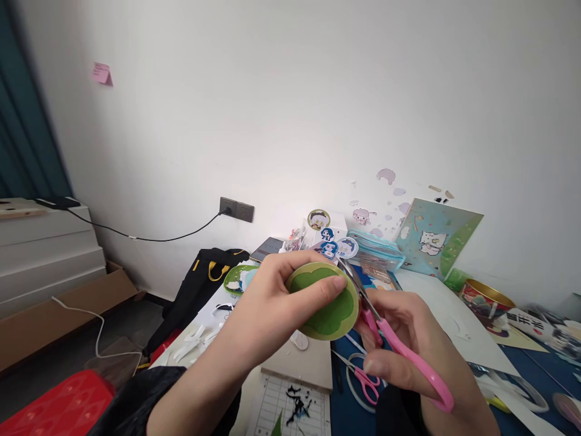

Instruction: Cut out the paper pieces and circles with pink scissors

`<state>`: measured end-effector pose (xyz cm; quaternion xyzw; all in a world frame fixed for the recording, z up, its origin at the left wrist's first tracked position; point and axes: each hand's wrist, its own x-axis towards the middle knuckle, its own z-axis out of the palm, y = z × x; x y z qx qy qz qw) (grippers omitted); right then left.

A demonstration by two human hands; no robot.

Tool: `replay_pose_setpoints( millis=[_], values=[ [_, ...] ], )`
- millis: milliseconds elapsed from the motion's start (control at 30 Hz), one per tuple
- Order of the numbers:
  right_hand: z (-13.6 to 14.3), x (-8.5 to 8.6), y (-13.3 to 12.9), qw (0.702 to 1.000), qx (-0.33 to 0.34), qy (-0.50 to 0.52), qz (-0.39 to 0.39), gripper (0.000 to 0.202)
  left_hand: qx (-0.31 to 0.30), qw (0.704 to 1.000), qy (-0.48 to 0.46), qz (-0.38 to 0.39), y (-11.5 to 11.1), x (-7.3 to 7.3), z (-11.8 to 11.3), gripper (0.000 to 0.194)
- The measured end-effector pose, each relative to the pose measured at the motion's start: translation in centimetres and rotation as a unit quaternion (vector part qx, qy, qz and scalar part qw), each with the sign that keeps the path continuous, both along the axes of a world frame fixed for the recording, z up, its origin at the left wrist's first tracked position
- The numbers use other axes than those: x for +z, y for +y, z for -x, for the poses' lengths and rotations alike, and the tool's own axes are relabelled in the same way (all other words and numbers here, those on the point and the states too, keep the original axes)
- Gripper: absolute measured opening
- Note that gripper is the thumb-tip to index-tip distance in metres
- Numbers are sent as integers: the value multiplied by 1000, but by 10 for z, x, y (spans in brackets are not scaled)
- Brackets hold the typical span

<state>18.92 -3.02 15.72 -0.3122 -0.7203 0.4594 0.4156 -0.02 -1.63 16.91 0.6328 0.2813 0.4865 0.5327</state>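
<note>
Between the thumb and fingers of my left hand is a round green paper cutout, dark green inside with a paler rim. My right hand grips pink-handled scissors, its fingers in and around the loops. The scissor blades point up and left, against the right edge of the green disc; whether they are parted is hard to make out. Below the hands lies a second, smaller pair of pink scissors. Under the disc is a pale board, partly hidden by it.
Dark scraps lie on a gridded sheet at the front. White paper strips are on the left. Behind stand round stickers, a blue zip pouch, an illustrated folder and a red-gold tin. A black bag leans beside the table.
</note>
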Motion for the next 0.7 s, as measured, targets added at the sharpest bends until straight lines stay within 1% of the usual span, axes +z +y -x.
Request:
replay_pose_setpoints(
  millis=[100,233,367,500,700],
  values=[
    [-2,2,-2,1000,15,-19,-4,20,10,1000,-3,-2,-1,1,0,19],
    [-1,3,-3,1000,13,-29,-2,20,26,1000,6,7,0,1,0,19],
    [0,5,-4,999,4,-36,3,23,26,999,8,18,0,0,-1,19],
    [1,6,-4,998,-12,-55,-10,24,24,999,14,27,-1,0,-1,20],
    [-2,5,-6,996,-12,-81,-29,25,23,999,13,24,0,1,-1,20]
  ],
)
